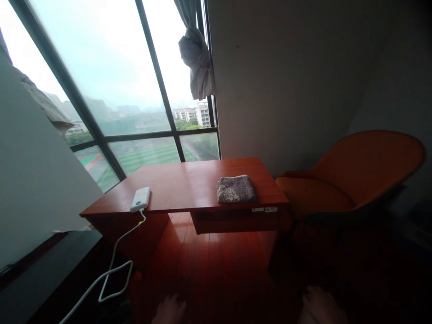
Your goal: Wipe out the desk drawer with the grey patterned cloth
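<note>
At the bottom edge, in dim light, my left hand (169,309) is low in front of the wooden desk (182,184), its fingertips slightly apart. It appears to hold nothing and touches nothing visible. My right hand (320,306) is farther right, also below the desk, fingers loosely extended and blurred by the dark; nothing shows in it. A folded grey-brown patterned cloth (236,189) lies near the desk's front edge. On the desk's left part rests a white power bank (141,199), with a white cable (116,245) plugged into its near end.
An orange chair (367,175) stands right of the desk. A dark surface (57,274) is at lower left, with the cable looping beside it. Behind are large windows (101,67) and a knotted curtain (199,63). A shelf (236,221) hangs under the desktop.
</note>
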